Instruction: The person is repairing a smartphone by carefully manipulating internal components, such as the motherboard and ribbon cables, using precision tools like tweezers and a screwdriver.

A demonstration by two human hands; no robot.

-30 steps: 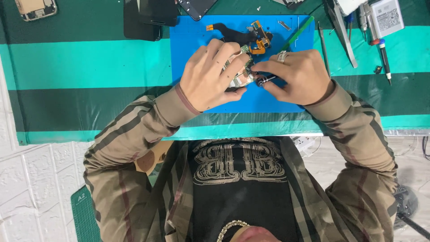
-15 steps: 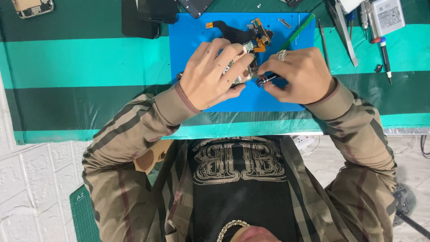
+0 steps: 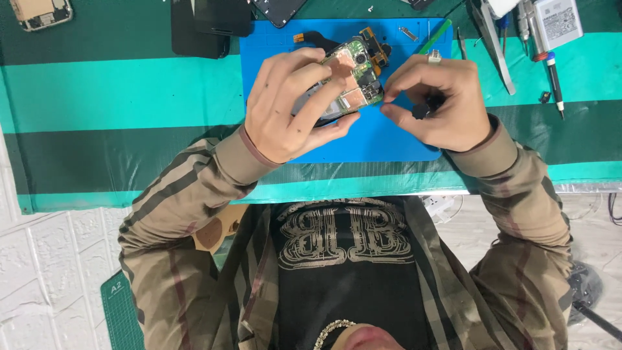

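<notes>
Two hands meet over a blue mat (image 3: 402, 139) on the bench (image 3: 129, 91) in the single head view. The left hand (image 3: 285, 110) is clamped around an opened phone (image 3: 343, 81), fingers wrapped over its top edge and thumb under the near side, so that the phone is tilted up off the mat with its green board and copper patches facing the camera. The right hand (image 3: 440, 104) sits just beside the phone's right edge, thumb and forefinger pinched together at the board's corner; a small dark tool (image 3: 424, 110) seems to lie in its curled fingers, though I cannot tell what kind. A ring shows on one right finger. As a judgement, the work goes best if the left hand keeps the phone steady by its frame and off the board, while the right works with light pressure at one spot, since the flex cable (image 3: 311, 36) behind and the small parts look easy to tear. Beyond the mat lie a dark phone back (image 3: 210, 26), a green pry stick (image 3: 435, 40), tweezers (image 3: 494, 45), a screwdriver (image 3: 554, 81) and a grey battery (image 3: 556, 19), with another opened phone (image 3: 40, 11) at the far left, all well apart from the hands.
</notes>
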